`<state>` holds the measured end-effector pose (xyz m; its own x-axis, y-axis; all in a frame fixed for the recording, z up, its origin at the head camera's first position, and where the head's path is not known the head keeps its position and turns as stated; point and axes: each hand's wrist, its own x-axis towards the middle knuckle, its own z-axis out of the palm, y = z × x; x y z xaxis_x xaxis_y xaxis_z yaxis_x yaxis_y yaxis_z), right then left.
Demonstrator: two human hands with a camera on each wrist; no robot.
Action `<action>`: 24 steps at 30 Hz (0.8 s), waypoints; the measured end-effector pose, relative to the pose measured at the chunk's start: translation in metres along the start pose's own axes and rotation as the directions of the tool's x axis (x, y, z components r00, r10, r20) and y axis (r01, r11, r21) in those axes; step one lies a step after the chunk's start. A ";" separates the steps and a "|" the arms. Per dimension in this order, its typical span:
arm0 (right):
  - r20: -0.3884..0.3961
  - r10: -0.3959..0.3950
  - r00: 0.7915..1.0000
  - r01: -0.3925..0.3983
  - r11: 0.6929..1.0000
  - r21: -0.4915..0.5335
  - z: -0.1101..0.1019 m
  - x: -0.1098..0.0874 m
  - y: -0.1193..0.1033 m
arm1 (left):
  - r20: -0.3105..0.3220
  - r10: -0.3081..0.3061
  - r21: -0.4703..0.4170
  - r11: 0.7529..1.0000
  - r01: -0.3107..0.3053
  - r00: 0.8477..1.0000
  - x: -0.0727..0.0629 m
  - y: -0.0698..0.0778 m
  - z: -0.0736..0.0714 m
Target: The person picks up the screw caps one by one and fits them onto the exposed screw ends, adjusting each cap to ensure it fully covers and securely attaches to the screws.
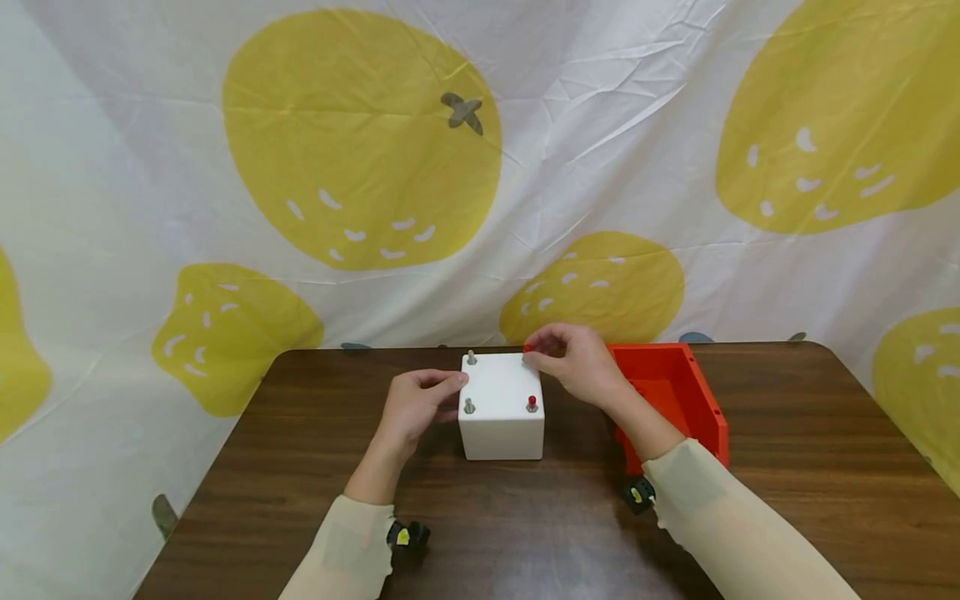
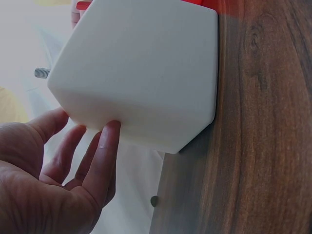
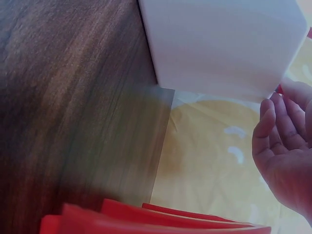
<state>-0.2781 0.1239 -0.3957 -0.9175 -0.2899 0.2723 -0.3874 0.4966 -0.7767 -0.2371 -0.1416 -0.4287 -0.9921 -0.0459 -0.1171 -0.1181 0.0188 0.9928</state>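
Note:
A white block [image 1: 501, 440] stands on the table with a metal bolt at each top corner. The back left bolt [image 1: 472, 357] and front left bolt [image 1: 469, 406] are bare, while a small red cap [image 1: 532, 402] covers the tip of the front right one. At the back right corner my right hand [image 1: 583, 365] pinches another red cap [image 1: 528, 348] between thumb and fingers; the bolt there is mostly hidden. My left hand [image 1: 414, 407] touches the block's left side with loosely extended fingers [image 2: 108, 141], its thumb at the top edge.
An open red bin [image 1: 707, 400] sits just right of the block, under my right forearm; small red pieces show inside it. The dark wooden table [image 1: 315, 467] ends behind the block, against a white cloth [image 1: 600, 125] with yellow fruit prints.

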 end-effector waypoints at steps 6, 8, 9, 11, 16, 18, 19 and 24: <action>-0.004 0.003 1.000 -0.003 1.000 -0.015 0.001 0.001 0.003 | 0.001 0.001 -0.006 1.000 -0.001 1.000 0.000 0.000 0.000; -0.005 0.006 1.000 -0.006 1.000 -0.015 0.002 0.001 0.003 | 0.002 0.002 -0.009 1.000 -0.002 1.000 0.000 -0.001 0.000; -0.005 0.007 1.000 -0.008 1.000 -0.015 0.002 0.001 0.003 | 0.003 0.003 -0.010 1.000 -0.003 1.000 0.000 -0.001 0.000; -0.004 0.010 1.000 -0.010 1.000 -0.013 0.003 0.000 0.004 | 0.005 0.003 -0.013 1.000 -0.003 1.000 -0.001 0.000 0.000; -0.002 0.017 1.000 -0.017 1.000 -0.009 0.003 0.000 0.003 | 0.006 0.000 -0.012 1.000 0.000 1.000 -0.001 0.000 0.000; -0.003 0.016 1.000 -0.016 1.000 -0.011 0.004 0.000 0.003 | 0.006 0.000 -0.009 1.000 0.000 1.000 -0.001 -0.001 -0.001; -0.004 0.015 1.000 -0.015 1.000 -0.013 0.004 0.000 0.003 | 0.005 -0.001 -0.007 1.000 0.001 1.000 0.000 -0.001 -0.001; -0.008 0.018 1.000 -0.018 1.000 -0.020 0.004 -0.001 0.004 | 0.006 0.002 0.000 1.000 -0.002 1.000 0.000 -0.002 -0.001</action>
<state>-0.2785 0.1223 -0.4011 -0.9250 -0.2741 0.2630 -0.3725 0.5181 -0.7699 -0.2365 -0.1427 -0.4306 -0.9925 -0.0397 -0.1156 -0.1164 0.0191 0.9930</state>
